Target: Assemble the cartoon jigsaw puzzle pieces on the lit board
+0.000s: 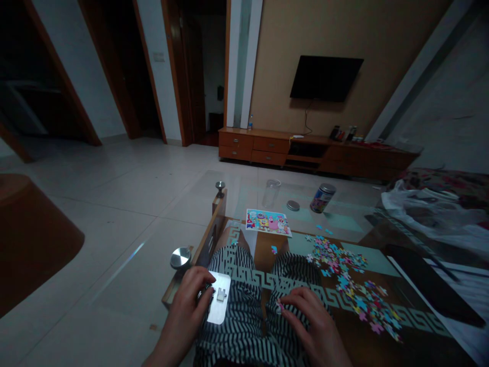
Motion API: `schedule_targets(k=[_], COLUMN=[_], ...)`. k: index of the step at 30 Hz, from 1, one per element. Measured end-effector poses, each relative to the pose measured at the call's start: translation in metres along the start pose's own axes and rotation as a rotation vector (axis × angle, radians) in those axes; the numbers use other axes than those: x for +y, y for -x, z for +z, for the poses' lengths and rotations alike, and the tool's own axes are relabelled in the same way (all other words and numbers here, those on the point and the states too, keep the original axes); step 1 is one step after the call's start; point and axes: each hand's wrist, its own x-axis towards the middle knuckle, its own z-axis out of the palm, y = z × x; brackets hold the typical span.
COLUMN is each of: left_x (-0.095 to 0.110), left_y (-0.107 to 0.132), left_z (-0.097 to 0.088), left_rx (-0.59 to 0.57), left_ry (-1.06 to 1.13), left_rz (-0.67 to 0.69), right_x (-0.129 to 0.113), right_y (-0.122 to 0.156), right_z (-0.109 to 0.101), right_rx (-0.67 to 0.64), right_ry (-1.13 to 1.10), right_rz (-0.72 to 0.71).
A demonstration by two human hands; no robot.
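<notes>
My left hand (189, 300) rests on the near left corner of the glass table (344, 224). Its fingers are curled and the tips touch a pale puzzle piece (220, 294), which lies on a bright white patch (218, 306). My right hand (311, 323) lies on the glass over my striped shorts (244, 285), its fingers pinched on a small pinkish puzzle piece (280, 306). A heap of loose coloured puzzle pieces (355, 285) spreads to the right of that hand. A cartoon reference picture (268, 222) lies farther back on the glass.
A clear glass (271, 192), a round lid (293, 205) and an open printed tin (323, 198) stand at the table's far side. White plastic bags (428, 209) and a dark flat object (431, 285) lie at the right. Beyond are a TV (324, 77), a low cabinet (305, 150) and tiled floor (114, 204).
</notes>
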Motion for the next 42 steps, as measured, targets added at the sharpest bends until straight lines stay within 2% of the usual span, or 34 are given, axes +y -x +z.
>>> schedule_targets(k=[12, 18, 19, 22, 26, 28, 31, 34, 38, 40, 42], left_x=[-0.004, -0.014, -0.016, -0.020, -0.015, -0.008, -0.002, -0.005, -0.021, -0.029, -0.036], left_y=[0.001, -0.008, -0.012, -0.035, -0.091, -0.125, -0.169, -0.197, -0.203, -0.197, -0.190], left_z=[0.001, -0.006, -0.009, -0.018, -0.023, -0.018, 0.000, 0.025, 0.052, 0.059, 0.061], left_rx=[-0.036, -0.199, -0.230, -0.190, -0.210, -0.259, -0.331, -0.398, -0.475, -0.502, -0.478], left_ry=[-0.003, 0.006, -0.006, -0.073, -0.184, -0.212, -0.236, -0.223, -0.251, -0.265, -0.245], left_rz=[-0.026, -0.049, -0.035, 0.045, 0.201, 0.277, 0.370, 0.423, 0.473, 0.484, 0.497], right_x=[-0.005, -0.002, 0.000, 0.008, 0.017, 0.020, 0.025, 0.034, 0.044, 0.047, 0.050], right_y=[0.000, -0.001, -0.002, -0.006, -0.020, -0.031, -0.054, -0.077, -0.100, -0.109, -0.117], right_z=[-0.001, -0.006, -0.008, -0.014, -0.025, -0.031, -0.037, -0.037, -0.032, -0.027, -0.021], right_rx=[-0.049, -0.075, -0.090, -0.157, -0.226, -0.233, -0.212, -0.156, -0.096, -0.067, -0.023], right_ry=[-0.028, -0.021, -0.020, -0.021, 0.011, 0.043, 0.077, 0.126, 0.232, 0.285, 0.343], right_rz=[0.066, 0.042, 0.021, -0.032, -0.046, -0.027, 0.000, 0.026, 0.058, 0.067, 0.064])
